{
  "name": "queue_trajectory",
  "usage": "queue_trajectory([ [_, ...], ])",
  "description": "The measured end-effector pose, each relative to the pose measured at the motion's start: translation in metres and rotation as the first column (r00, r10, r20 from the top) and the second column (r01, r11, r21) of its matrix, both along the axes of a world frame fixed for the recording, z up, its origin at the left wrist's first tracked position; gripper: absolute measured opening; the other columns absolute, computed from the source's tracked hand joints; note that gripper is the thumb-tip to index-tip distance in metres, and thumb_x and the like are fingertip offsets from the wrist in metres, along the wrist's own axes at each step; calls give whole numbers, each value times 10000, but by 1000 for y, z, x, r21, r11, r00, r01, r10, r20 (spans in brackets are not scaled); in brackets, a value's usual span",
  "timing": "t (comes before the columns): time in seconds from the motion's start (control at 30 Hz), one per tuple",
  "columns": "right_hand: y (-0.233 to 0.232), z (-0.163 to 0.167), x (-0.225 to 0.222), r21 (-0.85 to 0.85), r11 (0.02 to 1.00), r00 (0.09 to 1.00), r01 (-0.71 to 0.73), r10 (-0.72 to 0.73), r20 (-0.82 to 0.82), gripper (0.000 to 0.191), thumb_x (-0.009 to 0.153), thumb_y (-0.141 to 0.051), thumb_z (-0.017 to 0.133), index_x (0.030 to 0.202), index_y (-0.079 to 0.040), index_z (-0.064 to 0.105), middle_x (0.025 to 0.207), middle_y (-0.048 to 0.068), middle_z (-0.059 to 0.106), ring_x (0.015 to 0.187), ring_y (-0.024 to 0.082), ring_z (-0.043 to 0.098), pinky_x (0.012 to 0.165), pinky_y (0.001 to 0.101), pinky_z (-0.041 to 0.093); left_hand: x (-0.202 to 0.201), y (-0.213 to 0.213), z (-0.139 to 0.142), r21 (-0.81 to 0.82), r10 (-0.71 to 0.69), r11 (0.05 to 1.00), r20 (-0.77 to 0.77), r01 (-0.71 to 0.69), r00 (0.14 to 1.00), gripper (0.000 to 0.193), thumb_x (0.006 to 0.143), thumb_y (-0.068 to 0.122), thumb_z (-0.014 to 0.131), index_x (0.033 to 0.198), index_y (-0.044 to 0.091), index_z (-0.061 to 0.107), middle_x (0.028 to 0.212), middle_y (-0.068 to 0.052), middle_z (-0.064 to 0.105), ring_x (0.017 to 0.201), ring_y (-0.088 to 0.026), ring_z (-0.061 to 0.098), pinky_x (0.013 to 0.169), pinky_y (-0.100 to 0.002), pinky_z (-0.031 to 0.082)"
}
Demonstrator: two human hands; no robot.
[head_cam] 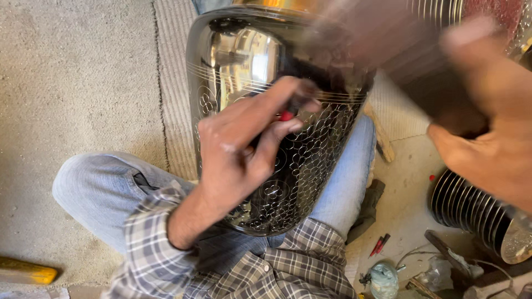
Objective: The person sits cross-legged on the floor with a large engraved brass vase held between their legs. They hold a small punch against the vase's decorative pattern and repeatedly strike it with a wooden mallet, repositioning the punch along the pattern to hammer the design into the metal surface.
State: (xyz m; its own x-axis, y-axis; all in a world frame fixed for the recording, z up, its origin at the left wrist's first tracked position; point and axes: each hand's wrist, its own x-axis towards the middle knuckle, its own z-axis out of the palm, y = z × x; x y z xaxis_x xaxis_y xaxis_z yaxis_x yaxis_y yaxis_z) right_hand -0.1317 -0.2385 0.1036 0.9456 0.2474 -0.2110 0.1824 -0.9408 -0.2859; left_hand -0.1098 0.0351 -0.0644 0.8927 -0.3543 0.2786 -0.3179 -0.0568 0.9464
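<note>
Large polished dark metal vase with engraved scale pattern [288, 138] lies tilted across the lap, wedged between the two jeans-clad knees [100, 188], neck end pointing away from the body. Left hand [238, 149] rests on the vase belly, fingers curled tight round a small red-tipped engraving tool [286, 116], tip pressed to the metal just under the band of fine parallel lines. Step in hand, by the look of it: cutting the scale pattern; scales fill the lower belly, the upper shoulder is bare and mirror-smooth. Next move likely calls for a steady tool tip and a slow turn of the vase so the rows stay even; a slip would scratch the plain polish.

Right hand [487, 122] is raised near the camera, heavily blurred, fingers partly curled; cannot tell if it holds anything.

Around: checked shirt cuff [149, 232] at the wrist. Yellow bar [25, 271] on the beige carpet [72, 83] at the lower left edge. To the right on the floor, a red pen-like tool [379, 244], a ribbed shiny metal vessel [471, 207], wires and scraps near the lower right corner. Blurred right hand blocks the view of the vase's far end.
</note>
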Motion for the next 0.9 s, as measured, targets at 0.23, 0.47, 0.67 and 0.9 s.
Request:
queue_trajectory([
  [0.23,26,13,51,20,968,963,-250,251,-97,631,839,141,575,1444,-15,487,1139,160,699,844,213,712,710,327,555,-34,-11,14,-221,293,907,-279,-358,915,406,1055,-40,721,1431,-23,569,1055,-137,761,802,-95,710,637,-181,564],
  [0.47,85,31,86,50,936,922,-349,352,-160,723,839,175,494,1515,-80,497,1225,139,714,867,190,717,716,314,550,-45,-17,5,-322,316,838,-375,-441,872,442,1057,-83,741,1442,-43,528,1127,-140,744,739,-39,615,616,-154,530],
  [0.67,69,29,81,95,927,922,-363,372,-106,647,900,158,500,1510,-57,520,1198,162,723,867,208,727,724,310,546,-42,-16,-2,-392,259,831,-356,-395,898,490,1030,-97,753,1450,-14,514,1187,-153,732,745,-33,631,598,-157,541],
  [0.9,12,17,44,-11,1000,997,6,-7,-79,629,882,132,577,1478,-50,493,1104,147,703,822,202,710,710,307,543,-33,-13,0,-457,141,852,-272,-257,952,424,1091,-90,736,1439,20,521,1231,-152,725,847,-64,674,633,-167,542],
])
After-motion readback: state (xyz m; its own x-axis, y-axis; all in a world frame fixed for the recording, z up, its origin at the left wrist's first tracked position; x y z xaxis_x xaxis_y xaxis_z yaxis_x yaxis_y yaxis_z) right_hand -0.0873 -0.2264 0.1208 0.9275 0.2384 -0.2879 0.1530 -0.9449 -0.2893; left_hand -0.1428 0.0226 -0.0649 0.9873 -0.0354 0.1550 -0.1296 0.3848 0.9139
